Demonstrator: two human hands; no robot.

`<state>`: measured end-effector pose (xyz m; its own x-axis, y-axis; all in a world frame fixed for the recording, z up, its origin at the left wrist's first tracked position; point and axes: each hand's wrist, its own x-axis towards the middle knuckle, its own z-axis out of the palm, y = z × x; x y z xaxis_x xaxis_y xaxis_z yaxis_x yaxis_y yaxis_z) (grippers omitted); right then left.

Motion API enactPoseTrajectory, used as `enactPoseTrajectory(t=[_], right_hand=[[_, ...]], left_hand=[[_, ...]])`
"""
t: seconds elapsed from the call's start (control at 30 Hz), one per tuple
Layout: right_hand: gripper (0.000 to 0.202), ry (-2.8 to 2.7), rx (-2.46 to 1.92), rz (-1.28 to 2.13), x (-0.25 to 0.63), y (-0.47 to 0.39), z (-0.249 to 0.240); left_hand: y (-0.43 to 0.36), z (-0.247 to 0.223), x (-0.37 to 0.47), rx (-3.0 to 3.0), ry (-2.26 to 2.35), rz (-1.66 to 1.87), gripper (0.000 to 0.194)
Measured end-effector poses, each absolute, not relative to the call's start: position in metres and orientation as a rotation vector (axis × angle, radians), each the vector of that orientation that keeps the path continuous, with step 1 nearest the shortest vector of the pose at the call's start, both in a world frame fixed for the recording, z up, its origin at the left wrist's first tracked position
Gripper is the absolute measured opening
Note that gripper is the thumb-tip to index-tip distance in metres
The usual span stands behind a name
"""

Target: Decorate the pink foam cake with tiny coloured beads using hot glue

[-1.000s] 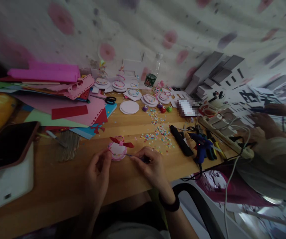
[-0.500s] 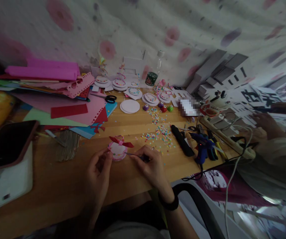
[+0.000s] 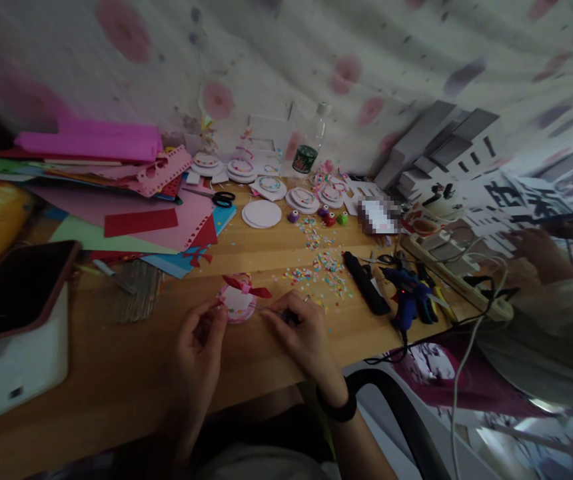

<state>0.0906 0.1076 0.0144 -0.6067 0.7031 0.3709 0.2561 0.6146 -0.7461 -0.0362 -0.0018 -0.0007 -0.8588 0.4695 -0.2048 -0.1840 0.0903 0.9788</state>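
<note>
My left hand [image 3: 200,340] pinches the left edge of a small round white card piece [image 3: 237,305] with a pink trimmed rim. A red paper bow [image 3: 246,287] with a pink centre lies across its top, and tiny coloured bits dot its lower rim. In my right hand [image 3: 300,330] are slim, pointed tweezers [image 3: 266,310], mostly covered by the fingers. Their tip is close to the card's right edge; whether it touches cannot be made out. Confetti-like coloured pieces [image 3: 330,267] are scattered on the wooden table [image 3: 266,367] beyond my right hand.
Decorated white discs [image 3: 270,188], plain discs [image 3: 261,214] and black scissors [image 3: 222,199] lie at the back. Coloured paper [image 3: 136,227] and a phone [image 3: 21,287] are left. A blue glue gun [image 3: 406,293] with cable and a power strip [image 3: 461,280] stand right, near another person's hands [image 3: 536,247].
Both my hands and the round card stay nearly in place, with the card turned or tilted slightly. At the far right, the other person's hand has shifted with a dark tool.
</note>
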Motion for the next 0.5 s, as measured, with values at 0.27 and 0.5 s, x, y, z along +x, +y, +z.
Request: enactPoseTrajectory(t=[0.27, 0.5], right_hand=[[0.018, -2.153, -0.734, 0.884, 0.0954, 0.1041, 0.0204], [0.023, -2.215, -0.775, 0.853, 0.0932, 0.1027, 0.018]], left_hand=[[-0.0009, 0.0022, -0.0354, 0.258, 1.908, 1.819, 0.038], [-0.002, 0.0028, -0.0354, 0.297, 1.918, 1.801, 0.038]])
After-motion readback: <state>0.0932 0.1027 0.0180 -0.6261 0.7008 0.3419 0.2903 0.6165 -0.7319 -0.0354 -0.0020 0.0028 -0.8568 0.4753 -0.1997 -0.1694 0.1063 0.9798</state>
